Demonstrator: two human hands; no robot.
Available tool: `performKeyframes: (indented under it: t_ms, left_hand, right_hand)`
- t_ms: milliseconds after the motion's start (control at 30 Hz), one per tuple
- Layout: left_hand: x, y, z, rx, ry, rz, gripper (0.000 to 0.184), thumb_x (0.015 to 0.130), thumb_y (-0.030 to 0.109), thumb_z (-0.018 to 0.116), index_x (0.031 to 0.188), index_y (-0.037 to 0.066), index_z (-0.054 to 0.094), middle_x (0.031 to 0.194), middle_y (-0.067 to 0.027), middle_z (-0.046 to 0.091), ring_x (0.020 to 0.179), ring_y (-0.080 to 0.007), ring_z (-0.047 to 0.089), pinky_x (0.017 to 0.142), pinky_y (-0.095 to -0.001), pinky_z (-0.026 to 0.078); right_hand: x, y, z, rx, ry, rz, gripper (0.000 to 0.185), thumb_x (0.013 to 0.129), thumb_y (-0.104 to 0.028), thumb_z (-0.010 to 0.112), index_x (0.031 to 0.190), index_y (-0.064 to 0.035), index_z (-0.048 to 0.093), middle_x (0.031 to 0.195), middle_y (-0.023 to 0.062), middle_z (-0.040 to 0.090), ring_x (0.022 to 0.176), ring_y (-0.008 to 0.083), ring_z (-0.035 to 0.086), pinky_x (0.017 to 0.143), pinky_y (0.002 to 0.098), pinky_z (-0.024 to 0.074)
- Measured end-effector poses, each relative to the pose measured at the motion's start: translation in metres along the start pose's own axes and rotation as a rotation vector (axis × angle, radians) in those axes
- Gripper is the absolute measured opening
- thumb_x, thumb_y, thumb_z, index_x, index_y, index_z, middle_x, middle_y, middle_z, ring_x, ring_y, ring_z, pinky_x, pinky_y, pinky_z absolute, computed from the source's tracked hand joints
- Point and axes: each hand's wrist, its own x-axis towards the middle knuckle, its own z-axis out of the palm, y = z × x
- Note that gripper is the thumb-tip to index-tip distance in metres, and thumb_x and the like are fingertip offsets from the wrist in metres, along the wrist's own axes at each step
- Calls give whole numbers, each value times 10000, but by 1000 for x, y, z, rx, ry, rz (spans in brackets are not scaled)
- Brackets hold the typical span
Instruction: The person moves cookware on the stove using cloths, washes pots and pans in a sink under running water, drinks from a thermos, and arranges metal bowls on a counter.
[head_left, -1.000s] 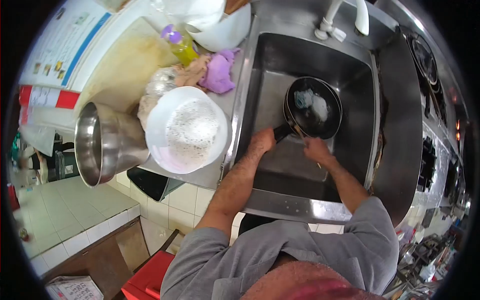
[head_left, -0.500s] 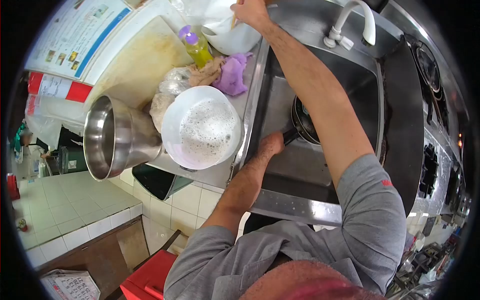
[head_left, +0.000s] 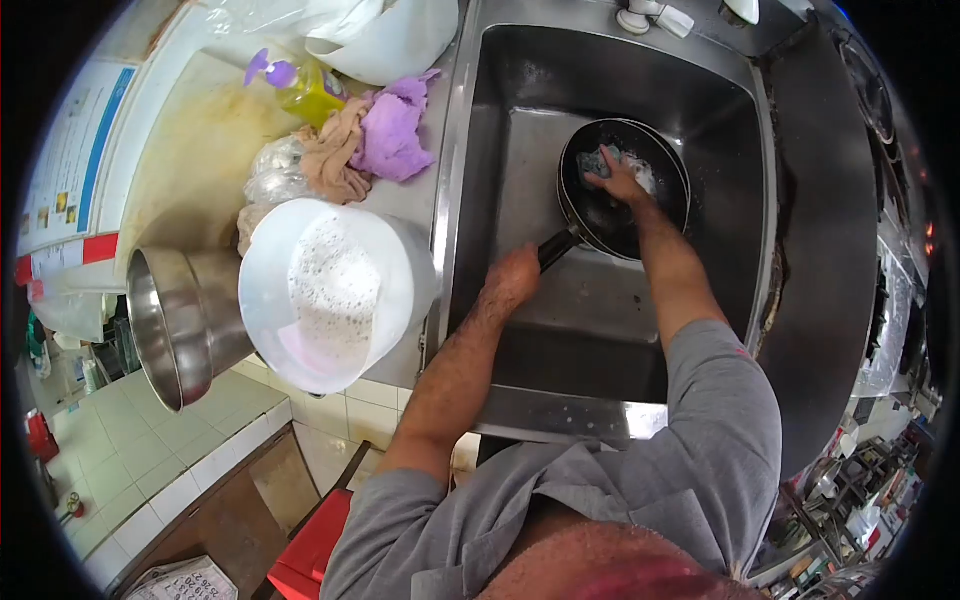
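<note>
A black frying pan (head_left: 615, 228) rests in the steel sink (head_left: 600, 350), with white suds inside it. My left hand (head_left: 515, 275) is wrapped round the pan's black handle (head_left: 556, 248). Inside the pan, my right hand (head_left: 617, 182) touches a grey-green scrubber (head_left: 592, 163), fingers pointing toward it; some fingers look stretched out, and how firmly they grip it is hard to tell. To the left of the sink stands a white tub (head_left: 395, 265) of foamy water.
A steel pot (head_left: 195, 315) lies tilted left of the tub. Behind are a purple cloth (head_left: 393, 135), a brown cloth (head_left: 338, 150), a yellow soap bottle (head_left: 312, 92) and a white container (head_left: 405, 45). The faucet (head_left: 655, 16) is at the sink's back.
My right hand has come back from the white container at the back into the pan. The thin stick it held is no longer visible. My left hand still holds the handle.
</note>
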Motion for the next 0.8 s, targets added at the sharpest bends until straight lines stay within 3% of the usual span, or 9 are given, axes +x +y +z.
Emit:
performKeyframes:
  t_ms: [67, 133, 200, 267, 367, 433, 567, 700, 800]
  left_hand:
    - [7, -1, -1, 0, -22, 6, 259, 812, 81, 448, 1055, -1, 484, 991, -215, 588, 956, -373, 562, 834, -449, 452]
    - [0, 4, 2, -9, -54, 31, 279, 796, 78, 469, 1063, -4, 472, 984, -215, 588, 956, -377, 560, 835, -447, 452]
    - [-3, 11, -7, -72, -92, 7, 315, 761, 64, 502, 1065, -13, 467, 980, -223, 583, 958, -385, 553, 838, -443, 449]
    - [2, 7, 4, -105, -112, 22, 322, 754, 56, 504, 1067, -14, 467, 982, -230, 582, 965, -389, 548, 841, -445, 448]
    - [0, 12, -5, -126, -190, 10, 329, 752, 49, 507, 1074, -9, 468, 998, -240, 578, 982, -391, 542, 850, -447, 443]
    - [2, 13, -1, -121, -265, -12, 328, 757, 49, 506, 1079, -4, 469, 1011, -243, 574, 992, -390, 539, 857, -449, 439]
    - [6, 11, 1, -40, -197, -50, 304, 771, 54, 505, 1070, 6, 483, 1019, -232, 577, 1002, -363, 546, 865, -447, 435]
    - [3, 12, -2, -61, -98, -32, 320, 724, 77, 563, 1027, -10, 517, 949, -215, 594, 918, -346, 576, 789, -414, 455]
    - [4, 14, -6, -44, -157, -34, 306, 770, 69, 523, 1067, 2, 506, 989, -203, 592, 961, -342, 568, 837, -427, 452]
  right_hand:
    - [-2, 5, 23, 97, -22, 39, 814, 687, -568, 621, 1362, -281, 270, 1452, 184, 17, 1326, 402, -1, 1029, 567, 146]
    - [-18, 14, 30, -67, 22, -190, 733, 730, -555, 579, 1349, -278, 301, 1449, 186, 56, 1324, 401, 50, 1034, 556, 143]
    - [-55, 27, 22, -226, -14, -249, 685, 755, -477, 595, 1344, -269, 314, 1446, 187, 79, 1324, 377, 94, 1043, 526, 157]
    - [-80, 43, 14, -173, -306, -368, 667, 748, -385, 631, 1333, -260, 334, 1436, 190, 113, 1316, 379, 126, 1050, 488, 178]
    - [-67, 44, 22, -170, -435, -584, 647, 744, -300, 642, 1320, -230, 356, 1433, 189, 123, 1310, 399, 125, 1056, 450, 193]
    - [-41, 27, 46, -118, -72, -776, 604, 760, -260, 609, 1312, -203, 373, 1437, 185, 115, 1311, 408, 111, 1049, 497, 175]
    - [-3, 4, 13, -754, 307, -377, 481, 831, -216, 471, 1305, -218, 390, 1446, 174, 97, 1333, 367, 68, 1015, 603, 103]
    - [-29, 65, -22, -1006, 297, -343, 413, 853, -249, 441, 1262, -191, 444, 1434, 202, 127, 1327, 357, 112, 1013, 578, 130]
    - [-81, 75, -32, -871, -286, 0, 503, 870, -311, 437, 1329, -128, 347, 1438, 236, 21, 1329, 397, -20, 1037, 568, 45]
